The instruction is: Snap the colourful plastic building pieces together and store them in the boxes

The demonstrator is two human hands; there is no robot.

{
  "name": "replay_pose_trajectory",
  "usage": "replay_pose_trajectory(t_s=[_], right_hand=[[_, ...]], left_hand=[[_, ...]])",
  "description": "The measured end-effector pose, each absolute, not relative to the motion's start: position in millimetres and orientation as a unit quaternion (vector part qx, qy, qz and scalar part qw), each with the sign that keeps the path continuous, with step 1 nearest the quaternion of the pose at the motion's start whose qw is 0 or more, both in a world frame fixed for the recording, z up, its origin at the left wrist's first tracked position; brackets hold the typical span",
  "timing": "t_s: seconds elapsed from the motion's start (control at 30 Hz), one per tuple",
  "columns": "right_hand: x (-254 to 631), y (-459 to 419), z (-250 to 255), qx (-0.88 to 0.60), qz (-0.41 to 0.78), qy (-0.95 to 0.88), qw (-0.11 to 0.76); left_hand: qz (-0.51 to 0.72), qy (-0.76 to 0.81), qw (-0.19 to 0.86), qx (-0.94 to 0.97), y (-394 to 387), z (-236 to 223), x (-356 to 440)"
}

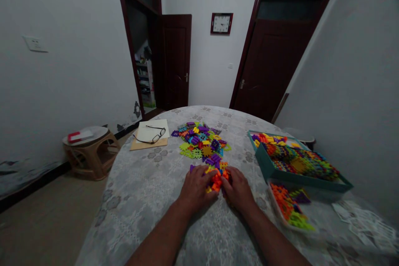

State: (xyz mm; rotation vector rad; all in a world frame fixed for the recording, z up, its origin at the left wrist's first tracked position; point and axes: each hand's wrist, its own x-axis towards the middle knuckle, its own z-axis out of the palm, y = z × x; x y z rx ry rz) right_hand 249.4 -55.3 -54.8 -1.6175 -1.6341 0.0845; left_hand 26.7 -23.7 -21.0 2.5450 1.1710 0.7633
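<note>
Both forearms reach over the table from the near edge. My left hand point(195, 186) and my right hand point(238, 188) meet around a small cluster of orange plastic building pieces point(216, 182), with yellow and blue bits showing between the fingers. The fingers of each hand curl around the cluster from either side and partly hide it. Whether the pieces are joined cannot be made out. Just beyond my fingertips, purple pieces point(213, 160) lie at the near end of a large pile of multicoloured gear-shaped pieces point(202, 137).
On the right stands a green box point(264, 164) filled with more pieces, and before it a clear plastic tub point(277, 212) of orange and green ones. White cut-out shapes point(366, 222) lie at far right. Glasses point(156, 137) rest on paper point(143, 128) at left.
</note>
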Motion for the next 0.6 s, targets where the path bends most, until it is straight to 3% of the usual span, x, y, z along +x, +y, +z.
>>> replay_pose_trajectory(t_s=[0.23,0.6], right_hand=[[249.0,-60.7,-44.9,-0.633,0.074,-0.636,0.435],[251.8,-59.6,-45.4,-0.606,0.059,-0.646,0.461]], left_hand=[[0.28,0.44,0.102,0.847,-12.2,-25.7,20.6],[0.33,0.345,0.122,0.87,-5.5,-33.7,18.7]])
